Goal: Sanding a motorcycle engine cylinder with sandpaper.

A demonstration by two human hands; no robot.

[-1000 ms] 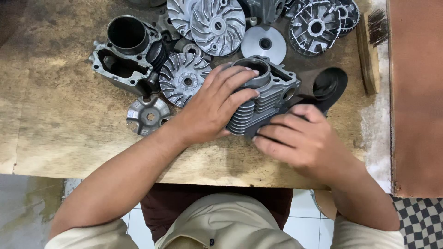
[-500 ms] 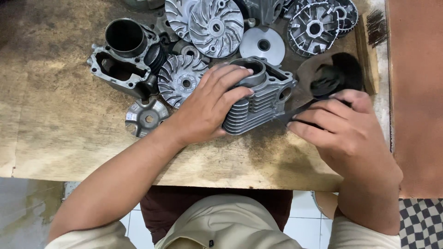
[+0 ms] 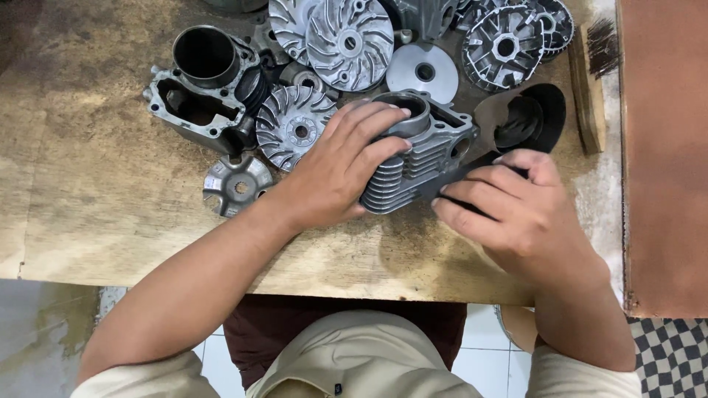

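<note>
We see the left hand [image 3: 335, 173] laid over the finned cylinder block [image 3: 424, 151], fingers curled across its top and down onto the cooling fins, so it grips the block and presses it to the wooden workbench [image 3: 96, 199]. The block lies on its side near the middle of the bench, its bore facing up and away from us. The right hand [image 3: 516, 214] is closed around a dark, flat strip [image 3: 461, 175] that we cannot identify; its end meets the block's right lower edge. Just beyond that hand a black rubber sleeve [image 3: 531, 118] lies on the bench. Behind the block sit a plain round pulley face [image 3: 423, 71], a finned pulley half [image 3: 349, 43] and a dark vaned housing [image 3: 505, 48]. To the left we find a smaller fan-bladed disc [image 3: 295, 127], a second cylinder casting [image 3: 203, 88] with an open bore, and a small ramp plate [image 3: 237, 184]. A wooden-handled brush [image 3: 590, 74] rests at the bench's right edge.
</note>
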